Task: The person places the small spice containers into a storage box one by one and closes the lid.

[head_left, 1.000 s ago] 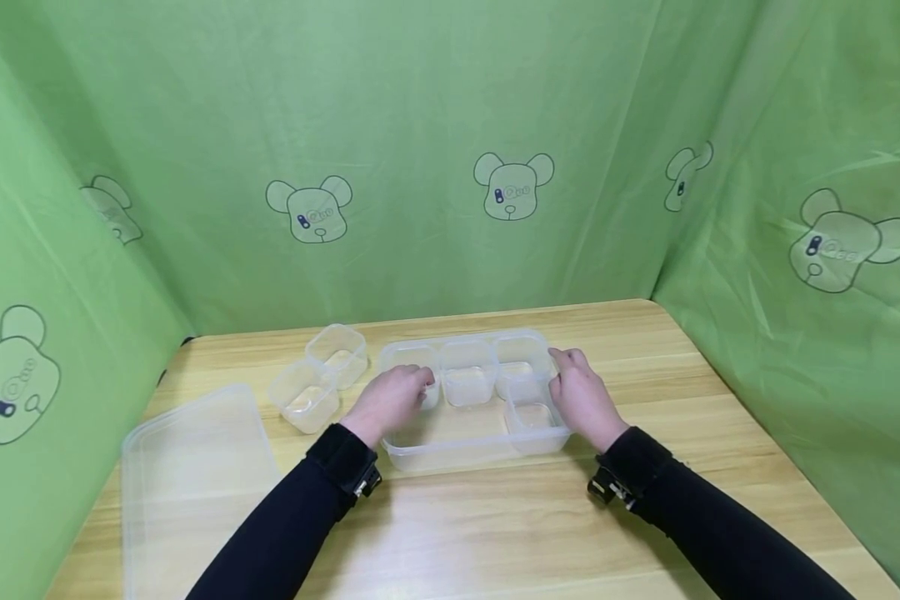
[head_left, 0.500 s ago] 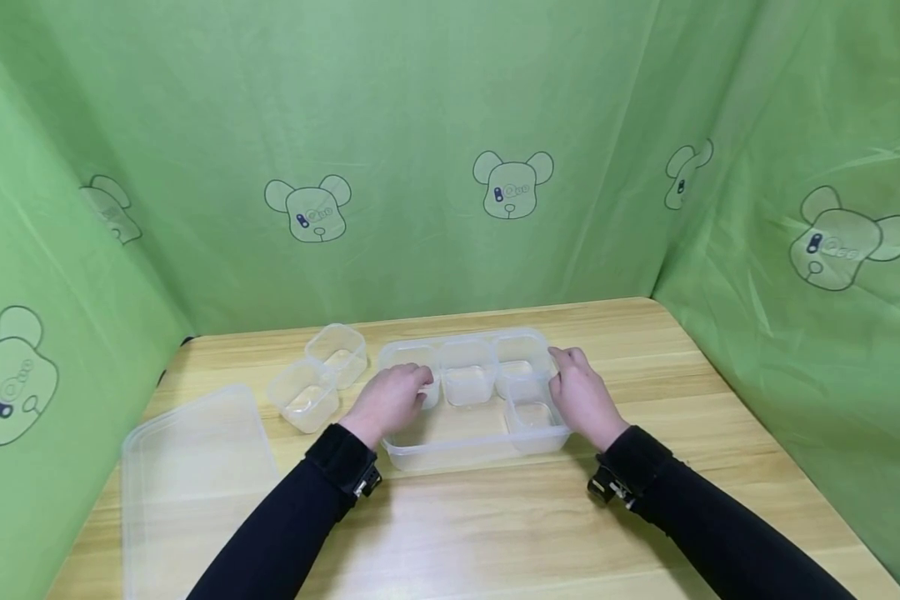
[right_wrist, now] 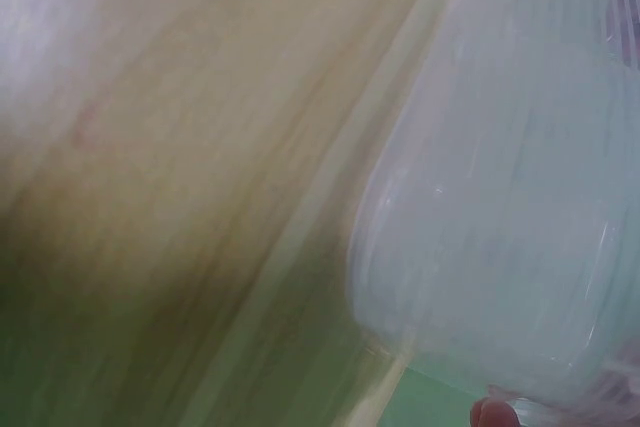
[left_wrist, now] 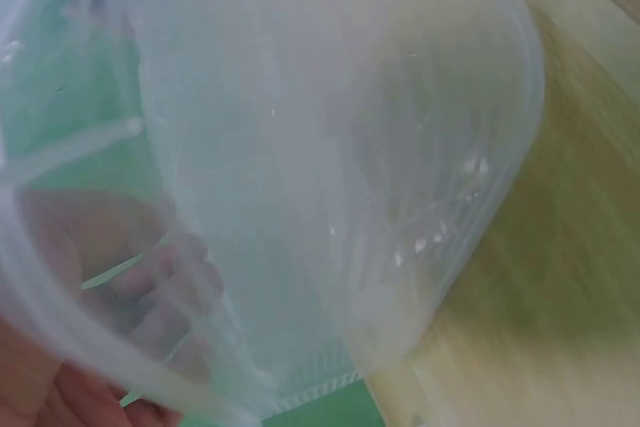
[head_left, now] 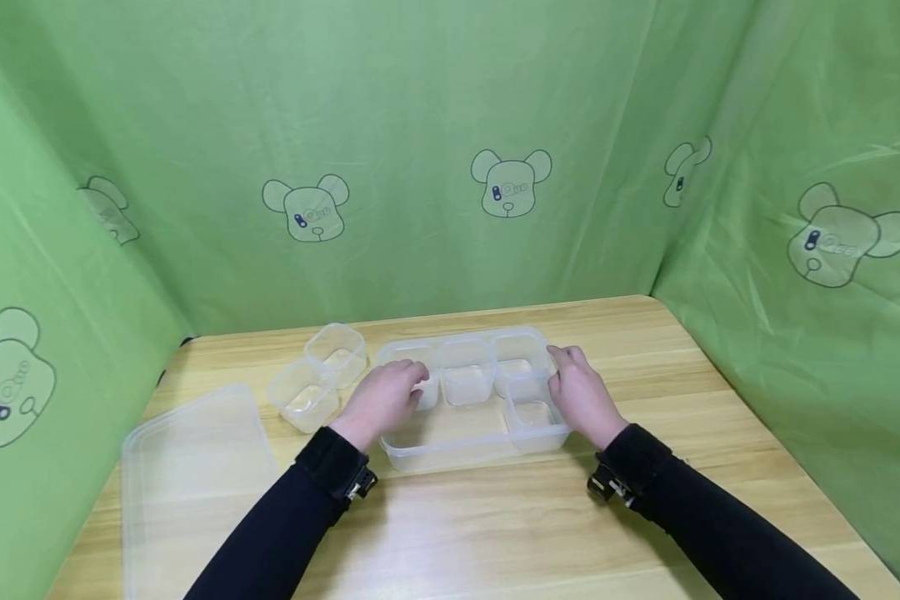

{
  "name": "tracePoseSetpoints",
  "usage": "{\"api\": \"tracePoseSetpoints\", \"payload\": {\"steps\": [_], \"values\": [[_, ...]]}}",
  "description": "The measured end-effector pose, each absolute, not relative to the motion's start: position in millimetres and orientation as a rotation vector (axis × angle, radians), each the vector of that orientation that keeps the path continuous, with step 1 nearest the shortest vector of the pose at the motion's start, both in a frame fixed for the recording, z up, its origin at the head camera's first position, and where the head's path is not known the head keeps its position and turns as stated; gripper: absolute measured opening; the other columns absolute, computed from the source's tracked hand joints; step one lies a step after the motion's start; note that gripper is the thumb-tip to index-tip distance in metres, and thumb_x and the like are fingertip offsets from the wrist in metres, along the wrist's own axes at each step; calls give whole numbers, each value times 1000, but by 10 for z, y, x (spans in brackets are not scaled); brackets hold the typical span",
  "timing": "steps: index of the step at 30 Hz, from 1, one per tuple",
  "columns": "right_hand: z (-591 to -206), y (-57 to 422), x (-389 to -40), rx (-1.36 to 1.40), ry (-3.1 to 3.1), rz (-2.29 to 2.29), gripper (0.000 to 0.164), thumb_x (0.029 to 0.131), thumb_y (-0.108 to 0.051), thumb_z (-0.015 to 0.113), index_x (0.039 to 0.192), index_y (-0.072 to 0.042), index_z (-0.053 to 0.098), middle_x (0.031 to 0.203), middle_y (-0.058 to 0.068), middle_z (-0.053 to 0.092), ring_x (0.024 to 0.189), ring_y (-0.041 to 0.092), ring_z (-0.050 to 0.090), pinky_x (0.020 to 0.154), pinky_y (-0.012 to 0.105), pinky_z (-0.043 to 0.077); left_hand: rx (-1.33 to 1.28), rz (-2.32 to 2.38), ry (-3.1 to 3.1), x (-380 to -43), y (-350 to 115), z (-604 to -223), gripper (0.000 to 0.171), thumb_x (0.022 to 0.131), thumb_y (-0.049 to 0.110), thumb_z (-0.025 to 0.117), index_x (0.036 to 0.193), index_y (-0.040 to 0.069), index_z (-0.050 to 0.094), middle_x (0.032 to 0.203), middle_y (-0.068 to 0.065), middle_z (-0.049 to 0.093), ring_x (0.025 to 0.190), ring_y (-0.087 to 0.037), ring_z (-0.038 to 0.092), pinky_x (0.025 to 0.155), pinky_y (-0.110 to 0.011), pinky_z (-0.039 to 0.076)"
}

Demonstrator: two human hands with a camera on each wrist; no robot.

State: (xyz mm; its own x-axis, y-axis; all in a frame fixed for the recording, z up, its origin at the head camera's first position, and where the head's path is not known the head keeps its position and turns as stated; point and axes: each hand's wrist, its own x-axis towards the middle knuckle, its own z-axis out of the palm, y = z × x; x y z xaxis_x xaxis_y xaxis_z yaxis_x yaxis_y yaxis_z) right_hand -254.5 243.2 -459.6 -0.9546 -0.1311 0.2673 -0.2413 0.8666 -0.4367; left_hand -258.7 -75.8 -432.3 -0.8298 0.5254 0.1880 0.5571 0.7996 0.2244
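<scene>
A clear plastic storage box (head_left: 450,454) stands on the table with several small clear containers in it. Three sit along its back: the back left container (head_left: 429,392), the back middle container (head_left: 468,383) and the back right container (head_left: 513,367). In its front right corner is another small container (head_left: 531,408). My left hand (head_left: 381,400) is over the box's left end beside the back left container; its fingers, seen through the plastic in the left wrist view, are loosely bent with nothing pinched. My right hand (head_left: 583,393) grips the box's right rim; most of it is out of the right wrist view.
Two more small clear containers, one behind (head_left: 337,354) and one in front (head_left: 304,396), stand left of the box. A large translucent lid (head_left: 195,492) lies at the table's left. Green cloth walls (head_left: 420,250) printed with bear heads enclose the wooden table (head_left: 495,533).
My left hand has drawn slightly left and up from the back left container, its fingers loosening. The right hand stays on the box's rim.
</scene>
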Motion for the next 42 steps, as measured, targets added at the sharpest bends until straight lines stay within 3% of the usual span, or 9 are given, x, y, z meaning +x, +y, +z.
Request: {"api": "tracePoseSetpoints", "payload": {"steps": [25,42], "values": [[-4611,2442,-2554,266,-2826,707,48,95,1,47,142,12,44,125,28,49,79,28,58,77,47,56,-694,-424,-2717,-2487,-1375,-4188,18,91,9,68,109,5,67,104,-9,70,98,-28,66,88,-43,53],[-4608,2428,-2554,262,-2829,699,48,96,1,48,142,11,44,124,28,50,77,28,59,77,47,56,-185,-368,-2816,-2372,-1703,-4338,24,93,15,65,110,-1,63,103,-18,67,94,-37,63,83,-51,50]]}}
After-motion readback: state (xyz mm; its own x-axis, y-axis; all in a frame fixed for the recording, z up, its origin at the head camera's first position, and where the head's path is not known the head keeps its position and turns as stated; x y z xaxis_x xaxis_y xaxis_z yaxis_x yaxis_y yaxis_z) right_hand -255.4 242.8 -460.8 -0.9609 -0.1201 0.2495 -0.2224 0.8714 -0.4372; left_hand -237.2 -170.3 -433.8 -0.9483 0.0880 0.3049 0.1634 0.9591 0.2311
